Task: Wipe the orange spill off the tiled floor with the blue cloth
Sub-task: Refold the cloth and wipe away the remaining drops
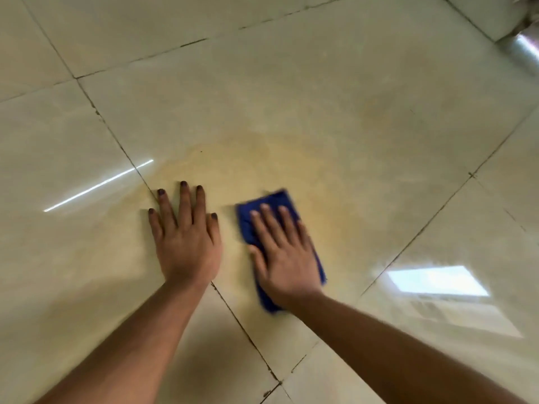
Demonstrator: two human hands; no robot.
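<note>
The left hand [186, 237] lies flat on the tiled floor [350, 97], fingers spread wide, holding nothing, across a dark grout line [122, 147]. A faint orange spill [233, 167] fans out at its twelve to two o'clock. At the left hand's three o'clock, the right hand [284, 255] presses flat on the blue cloth [277, 201], fingers loosely apart, blurred. A bright window reflection [434, 279] sits at the cloth's four o'clock.
</note>
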